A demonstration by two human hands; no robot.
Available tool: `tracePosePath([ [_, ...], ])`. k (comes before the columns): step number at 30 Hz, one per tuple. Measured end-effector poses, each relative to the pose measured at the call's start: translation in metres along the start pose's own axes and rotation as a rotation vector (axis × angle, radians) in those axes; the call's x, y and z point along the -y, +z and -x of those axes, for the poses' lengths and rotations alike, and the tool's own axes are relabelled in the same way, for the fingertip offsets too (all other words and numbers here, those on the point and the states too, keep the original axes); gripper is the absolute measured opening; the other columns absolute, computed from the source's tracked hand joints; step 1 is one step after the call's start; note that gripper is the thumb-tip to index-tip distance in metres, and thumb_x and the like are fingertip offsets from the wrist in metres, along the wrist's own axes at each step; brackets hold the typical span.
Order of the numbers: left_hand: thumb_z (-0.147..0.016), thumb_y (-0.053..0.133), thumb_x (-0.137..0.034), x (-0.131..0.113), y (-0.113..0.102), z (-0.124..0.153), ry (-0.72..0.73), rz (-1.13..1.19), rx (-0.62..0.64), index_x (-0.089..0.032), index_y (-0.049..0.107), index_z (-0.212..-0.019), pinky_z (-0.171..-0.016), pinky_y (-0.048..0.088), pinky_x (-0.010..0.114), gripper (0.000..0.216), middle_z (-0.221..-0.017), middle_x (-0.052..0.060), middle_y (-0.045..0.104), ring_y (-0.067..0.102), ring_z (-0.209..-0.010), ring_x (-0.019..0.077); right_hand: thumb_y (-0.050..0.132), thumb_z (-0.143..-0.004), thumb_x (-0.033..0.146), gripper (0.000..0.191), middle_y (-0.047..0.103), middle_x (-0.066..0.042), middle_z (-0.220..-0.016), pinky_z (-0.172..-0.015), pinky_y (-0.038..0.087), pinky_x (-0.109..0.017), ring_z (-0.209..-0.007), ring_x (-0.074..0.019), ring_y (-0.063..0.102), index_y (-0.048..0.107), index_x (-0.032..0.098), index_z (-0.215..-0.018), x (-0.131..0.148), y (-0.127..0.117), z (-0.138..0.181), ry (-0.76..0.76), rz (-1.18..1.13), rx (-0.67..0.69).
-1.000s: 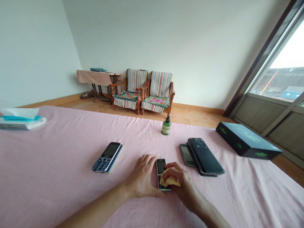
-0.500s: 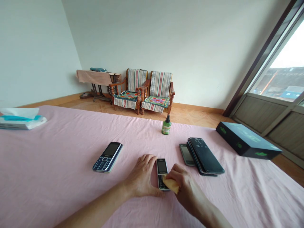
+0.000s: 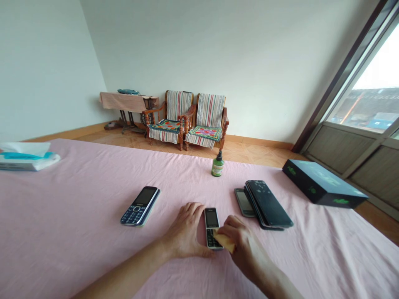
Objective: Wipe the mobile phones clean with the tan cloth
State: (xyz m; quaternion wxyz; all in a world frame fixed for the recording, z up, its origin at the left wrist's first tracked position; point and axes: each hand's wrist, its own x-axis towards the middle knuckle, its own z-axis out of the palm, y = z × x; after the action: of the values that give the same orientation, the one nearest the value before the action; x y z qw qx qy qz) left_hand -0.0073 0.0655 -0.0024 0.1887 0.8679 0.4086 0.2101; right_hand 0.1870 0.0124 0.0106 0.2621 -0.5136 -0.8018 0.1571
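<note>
A small black keypad phone [image 3: 212, 224] lies face up on the pink cloth [image 3: 77, 216]. My left hand [image 3: 185, 232] rests flat beside it, fingers against the phone's left edge. My right hand [image 3: 241, 243] pinches a small yellow cloth [image 3: 223, 242] and presses it on the phone's lower right part. A blue keypad phone [image 3: 140, 200] lies to the left. Two dark phones [image 3: 264, 203] lie stacked to the right, with a smaller grey phone [image 3: 243, 202] beside them.
A green spray bottle [image 3: 217, 165] stands behind the phones. A dark box [image 3: 322, 184] lies at the right edge. A tissue pack [image 3: 26, 155] sits at far left. Two wooden chairs [image 3: 190, 120] and a covered side table [image 3: 127, 101] stand by the wall.
My right hand with the yellow cloth has slid from the phone's middle down toward its lower right. My left hand stays in place.
</note>
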Motion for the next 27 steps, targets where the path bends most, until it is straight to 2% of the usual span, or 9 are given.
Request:
tracePosePath([
  [3,-0.043,0.078,-0.066,-0.001,-0.001,0.000,-0.009,-0.007,0.003,-0.020,0.045,-0.124,-0.099,0.035,0.051,0.099,-0.124,0.013,0.049,0.045,-0.114,0.0357,0.051,-0.092,0.015,0.025,0.055,-0.002,-0.078,-0.064,0.035,-0.025,-0.074,-0.0148,0.052,0.066,0.018,-0.073,0.000,0.000,-0.001,0.017,0.004,-0.026],
  [7,-0.045,0.079,-0.061,-0.001,-0.001,-0.001,-0.011,-0.007,0.009,-0.021,0.044,-0.124,-0.099,0.035,0.051,0.095,-0.124,0.013,0.049,0.046,-0.114,0.0352,0.052,-0.091,0.013,0.028,0.055,-0.002,-0.074,-0.063,0.035,-0.025,-0.072,-0.0144,0.052,0.065,0.018,-0.067,-0.001,-0.005,-0.001,-0.005,-0.012,0.036],
  [9,-0.047,0.078,-0.060,-0.001,-0.001,-0.001,-0.012,-0.006,0.008,-0.021,0.044,-0.124,-0.099,0.034,0.051,0.092,-0.124,0.013,0.049,0.046,-0.114,0.0353,0.052,-0.090,0.012,0.027,0.055,-0.002,-0.075,-0.064,0.036,-0.025,-0.072,-0.0145,0.052,0.066,0.018,-0.068,-0.001,-0.005,-0.001,0.010,-0.012,0.025],
  [14,-0.039,0.083,-0.054,0.002,0.000,-0.001,-0.010,-0.001,-0.004,-0.023,0.042,-0.126,-0.099,0.035,0.047,0.101,-0.124,0.011,0.049,0.045,-0.114,0.0339,0.054,-0.089,0.010,0.021,0.056,-0.003,-0.079,-0.065,0.036,-0.026,-0.076,-0.0159,0.052,0.068,0.019,-0.076,0.005,0.008,-0.006,-0.012,0.010,-0.033],
  [18,-0.037,0.085,-0.049,0.001,-0.001,-0.001,-0.008,0.010,-0.005,-0.025,0.043,-0.124,-0.097,0.037,0.045,0.099,-0.122,0.009,0.050,0.047,-0.112,0.0327,0.055,-0.087,0.008,0.020,0.057,-0.003,-0.082,-0.066,0.037,-0.025,-0.078,-0.0157,0.053,0.067,0.019,-0.076,0.008,0.011,-0.010,-0.052,-0.016,-0.028],
  [23,-0.043,0.081,-0.054,0.003,-0.003,-0.002,-0.016,0.013,0.028,-0.022,0.041,-0.127,-0.100,0.034,0.049,0.098,-0.127,0.011,0.048,0.044,-0.117,0.0345,0.052,-0.091,0.012,0.025,0.056,-0.003,-0.077,-0.065,0.037,-0.025,-0.073,-0.0150,0.052,0.065,0.018,-0.070,-0.001,0.001,-0.007,-0.006,0.011,-0.008],
  [27,-0.043,0.082,-0.053,0.008,-0.002,-0.002,-0.007,0.019,0.038,-0.024,0.041,-0.127,-0.099,0.035,0.049,0.098,-0.126,0.010,0.048,0.044,-0.117,0.0346,0.052,-0.091,0.015,0.023,0.055,-0.003,-0.078,-0.063,0.035,-0.025,-0.074,-0.0154,0.051,0.067,0.020,-0.075,0.006,0.006,-0.008,-0.062,0.044,-0.008],
])
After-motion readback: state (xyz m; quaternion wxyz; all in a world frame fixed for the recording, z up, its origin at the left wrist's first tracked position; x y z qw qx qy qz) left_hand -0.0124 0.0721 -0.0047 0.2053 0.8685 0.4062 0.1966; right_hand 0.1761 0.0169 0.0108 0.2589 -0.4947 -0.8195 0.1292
